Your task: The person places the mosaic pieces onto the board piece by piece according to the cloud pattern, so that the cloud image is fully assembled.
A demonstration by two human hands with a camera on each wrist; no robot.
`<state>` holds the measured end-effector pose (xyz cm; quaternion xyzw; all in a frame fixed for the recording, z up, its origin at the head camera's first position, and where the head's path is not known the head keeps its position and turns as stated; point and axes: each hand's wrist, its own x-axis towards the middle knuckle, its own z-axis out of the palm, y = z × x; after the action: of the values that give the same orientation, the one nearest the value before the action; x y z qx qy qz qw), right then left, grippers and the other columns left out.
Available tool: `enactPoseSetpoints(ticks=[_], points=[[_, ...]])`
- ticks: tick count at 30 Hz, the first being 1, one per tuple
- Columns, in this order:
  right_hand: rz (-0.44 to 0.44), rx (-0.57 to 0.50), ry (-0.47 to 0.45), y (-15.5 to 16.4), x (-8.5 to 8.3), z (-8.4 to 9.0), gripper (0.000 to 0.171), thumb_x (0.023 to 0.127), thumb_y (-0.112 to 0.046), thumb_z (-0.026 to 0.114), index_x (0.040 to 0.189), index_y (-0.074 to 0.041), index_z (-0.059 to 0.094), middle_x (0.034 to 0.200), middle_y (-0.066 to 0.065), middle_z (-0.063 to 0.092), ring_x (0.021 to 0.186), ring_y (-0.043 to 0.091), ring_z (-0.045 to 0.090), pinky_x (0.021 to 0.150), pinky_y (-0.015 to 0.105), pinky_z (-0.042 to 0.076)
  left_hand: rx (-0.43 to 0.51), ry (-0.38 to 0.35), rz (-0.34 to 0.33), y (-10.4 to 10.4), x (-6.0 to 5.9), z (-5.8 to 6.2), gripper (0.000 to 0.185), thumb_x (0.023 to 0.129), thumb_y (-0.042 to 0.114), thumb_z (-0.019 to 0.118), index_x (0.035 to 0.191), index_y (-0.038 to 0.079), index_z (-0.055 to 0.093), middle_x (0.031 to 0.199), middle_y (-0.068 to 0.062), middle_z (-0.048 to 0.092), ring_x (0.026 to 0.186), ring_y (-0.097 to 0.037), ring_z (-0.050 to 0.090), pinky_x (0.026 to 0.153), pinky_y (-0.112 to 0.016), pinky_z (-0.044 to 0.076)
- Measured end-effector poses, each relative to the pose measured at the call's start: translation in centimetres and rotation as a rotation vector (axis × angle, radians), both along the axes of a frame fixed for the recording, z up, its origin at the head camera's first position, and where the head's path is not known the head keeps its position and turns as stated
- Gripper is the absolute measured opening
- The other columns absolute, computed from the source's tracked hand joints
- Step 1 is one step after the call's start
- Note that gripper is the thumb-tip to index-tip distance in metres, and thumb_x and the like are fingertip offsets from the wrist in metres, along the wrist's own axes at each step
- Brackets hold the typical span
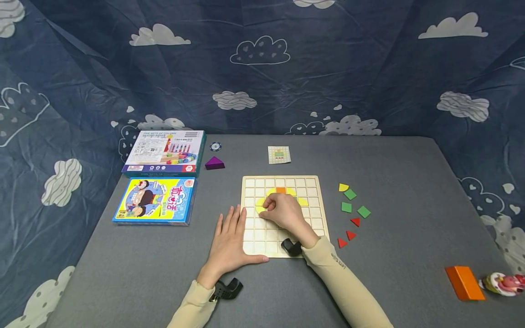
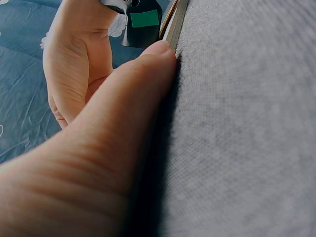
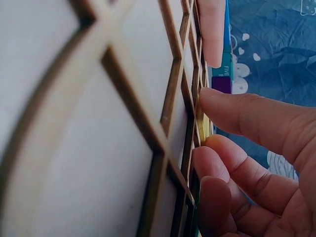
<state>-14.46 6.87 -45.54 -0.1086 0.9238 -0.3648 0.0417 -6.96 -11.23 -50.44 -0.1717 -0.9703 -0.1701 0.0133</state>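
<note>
A wooden grid board [image 1: 254, 234] lies on the grey table, with an orange square [image 1: 280, 190] and several yellow pieces set in its upper cells. My left hand [image 1: 229, 241] rests flat with fingers extended along the board's left edge; its thumb [image 2: 153, 69] reaches the near edge. Over the board's upper left part, my right hand [image 1: 287, 214] is bent down, its other fingers curled. Its thumb and forefinger pinch a yellow piece [image 3: 203, 127] low at the grid cells. The palm hides part of the board's middle.
Right of the board lie a yellow piece [image 1: 343, 187], green squares [image 1: 346, 207] and red triangles [image 1: 350, 235]. Behind it is a small pattern card [image 1: 279, 155]. Two boxes [image 1: 153, 200], a purple prism [image 1: 214, 163] and a chip [image 1: 215, 146] sit left; an orange block [image 1: 465, 283] and figurine [image 1: 506, 284] sit right.
</note>
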Motion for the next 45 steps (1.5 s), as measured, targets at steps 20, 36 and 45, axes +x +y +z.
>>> enactPoseSetpoints(ticks=[20, 36, 45], points=[[-0.032, -0.007, 0.024, 6.9, 0.6, 2.3, 0.014, 0.08, -0.025, 0.077, 0.084, -0.013, 0.071, 0.069, -0.006, 0.061, 0.054, 0.012, 0.05, 0.048, 0.029, 0.037, 0.011, 0.007, -0.001, 0.0, 0.0, 0.0, 0.133, 0.058, 0.086, 0.059, 0.151, 0.002, 0.013, 0.156, -0.015, 0.013, 0.143, -0.028, 0.003, 0.112, -0.048, -0.002], [-0.204, 0.091, 0.094, 15.7, 0.9, 1.7, 0.024, 0.086, -0.03, 0.071, 0.091, -0.007, 0.072, 0.074, 0.003, 0.064, 0.057, 0.016, 0.052, 0.046, 0.034, 0.04, 0.025, -0.001, -0.005, 0.0, 0.1, -0.2, 0.132, 0.059, 0.084, 0.06, 0.152, 0.004, 0.011, 0.156, -0.014, 0.011, 0.143, -0.028, 0.001, 0.112, -0.046, -0.004], [-0.173, 0.163, -0.024, 18.3, 0.8, 1.7, 0.035, 0.084, -0.032, 0.073, 0.101, -0.002, 0.068, 0.085, 0.006, 0.063, 0.067, 0.018, 0.056, 0.056, 0.032, 0.04, 0.031, 0.001, -0.006, 0.0, 0.1, -0.1, 0.132, 0.059, 0.083, 0.061, 0.152, 0.003, 0.012, 0.156, -0.015, 0.012, 0.143, -0.027, 0.0, 0.112, -0.046, -0.004]])
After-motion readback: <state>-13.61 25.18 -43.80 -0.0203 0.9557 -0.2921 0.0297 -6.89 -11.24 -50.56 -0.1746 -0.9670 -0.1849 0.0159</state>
